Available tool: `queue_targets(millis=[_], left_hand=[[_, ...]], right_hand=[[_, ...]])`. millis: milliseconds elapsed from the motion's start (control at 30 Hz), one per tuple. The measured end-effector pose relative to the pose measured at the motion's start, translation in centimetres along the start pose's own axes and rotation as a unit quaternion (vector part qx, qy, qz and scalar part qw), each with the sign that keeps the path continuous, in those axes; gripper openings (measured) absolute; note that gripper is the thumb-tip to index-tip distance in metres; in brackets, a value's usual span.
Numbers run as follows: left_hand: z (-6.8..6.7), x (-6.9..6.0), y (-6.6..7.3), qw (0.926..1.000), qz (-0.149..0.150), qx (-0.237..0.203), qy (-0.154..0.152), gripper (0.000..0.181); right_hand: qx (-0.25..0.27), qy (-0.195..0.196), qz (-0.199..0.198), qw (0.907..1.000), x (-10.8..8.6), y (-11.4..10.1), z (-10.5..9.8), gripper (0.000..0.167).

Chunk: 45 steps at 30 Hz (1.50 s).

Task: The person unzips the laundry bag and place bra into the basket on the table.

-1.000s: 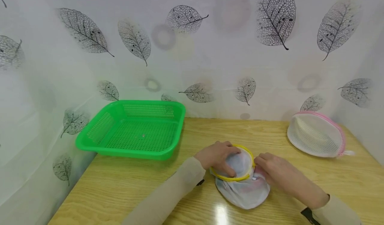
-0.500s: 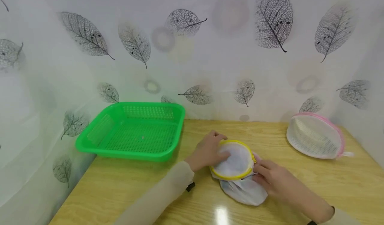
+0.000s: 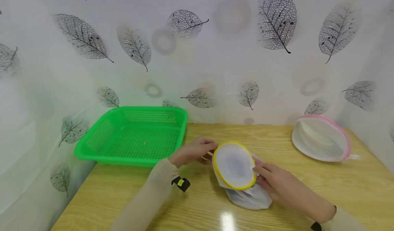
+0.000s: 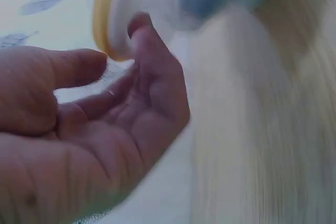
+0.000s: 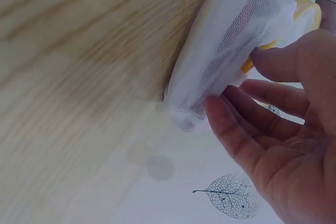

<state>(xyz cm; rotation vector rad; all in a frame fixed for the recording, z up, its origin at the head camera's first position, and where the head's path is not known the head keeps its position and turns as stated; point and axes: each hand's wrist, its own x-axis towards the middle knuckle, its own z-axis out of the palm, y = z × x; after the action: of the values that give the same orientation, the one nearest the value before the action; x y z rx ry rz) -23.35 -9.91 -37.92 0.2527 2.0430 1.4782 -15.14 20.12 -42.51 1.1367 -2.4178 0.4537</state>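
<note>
A white mesh laundry bag (image 3: 250, 196) lies on the table, its round yellow-zippered end (image 3: 235, 165) tilted up; something pink and bluish shows faintly through the mesh. My left hand (image 3: 197, 151) is at the left edge of that end. In the left wrist view its loosely bent fingers (image 4: 157, 72) meet the yellow rim, and the thumb stands slightly apart from it. From the right, my right hand (image 3: 280, 186) grips the bag's side next to the zipper, the thumb by the yellow edge and the fingertips against the mesh (image 5: 226, 51).
A green perforated plastic basket (image 3: 117, 159) stands at the back left of the wooden table (image 3: 203, 203). At the back right lies a white mesh bag with pink trim (image 3: 320, 140). Behind hangs a leaf-patterned curtain (image 3: 215, 63).
My left hand has come off the top of the yellow-zippered end and shifted left to its edge. That end has tilted upward. My right hand stays at the bag's right side.
</note>
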Motion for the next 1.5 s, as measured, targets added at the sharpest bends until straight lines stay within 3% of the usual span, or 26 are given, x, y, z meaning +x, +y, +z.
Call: queue_targets(millis=[167,267,333,400,433,500,567,633,667,900,1167,1300,1500], left_hand=[[1.6,-0.4,1.4,0.9964,0.037,-0.072,-0.026,0.044],[3.2,-0.1,2.1,0.9925,0.056,-0.108,-0.014,0.043],[4.1,0.3,2.5,0.9893,0.063,-0.132,0.002,0.039],[5.0,0.6,3.0,0.9858,0.071,-0.150,0.025,0.035],[5.4,0.8,3.3,0.9837,0.075,-0.160,0.035,0.033],[6.2,1.0,3.8,0.9797,0.087,-0.173,0.051,0.030],[6.8,1.2,4.2,0.9771,0.099,-0.178,0.062,0.028],[7.4,1.2,4.5,0.9755,0.110,-0.178,0.068,0.026],[7.6,1.3,4.6,0.9759,0.117,-0.171,0.071,0.025],[8.4,1.3,4.9,0.9785,0.142,-0.123,0.086,0.021],[8.2,1.0,4.7,0.9825,0.139,-0.088,0.089,0.015],[8.0,0.8,4.8,0.9825,0.144,-0.069,0.096,0.016],[6.8,0.9,4.0,0.9787,0.150,-0.067,0.123,0.015]], right_hand=[[0.046,-0.002,0.001,0.9989,0.8,0.0,0.3,0.024],[0.083,-0.017,0.021,0.9962,1.4,0.1,0.6,0.021],[0.136,-0.043,0.059,0.9880,1.9,0.2,0.5,0.019],[0.205,-0.073,0.114,0.9693,2.4,0.4,0.1,0.020],[0.249,-0.084,0.142,0.9542,2.7,0.4,-0.2,0.023],[0.347,-0.094,0.188,0.9142,3.0,0.5,-0.8,0.031],[0.424,-0.092,0.212,0.8755,3.3,0.5,-1.4,0.040],[0.475,-0.082,0.218,0.8483,3.5,0.4,-1.8,0.045],[0.487,-0.076,0.220,0.8421,3.6,0.3,-2.0,0.046],[0.459,-0.033,0.254,0.8506,4.3,-0.4,-3.3,0.033],[0.459,-0.031,0.284,0.8412,4.6,-0.6,-4.1,0.030],[0.461,-0.028,0.287,0.8394,4.6,-0.5,-4.0,0.029],[0.464,0.001,0.264,0.8454,3.9,0.0,-4.3,0.022]])
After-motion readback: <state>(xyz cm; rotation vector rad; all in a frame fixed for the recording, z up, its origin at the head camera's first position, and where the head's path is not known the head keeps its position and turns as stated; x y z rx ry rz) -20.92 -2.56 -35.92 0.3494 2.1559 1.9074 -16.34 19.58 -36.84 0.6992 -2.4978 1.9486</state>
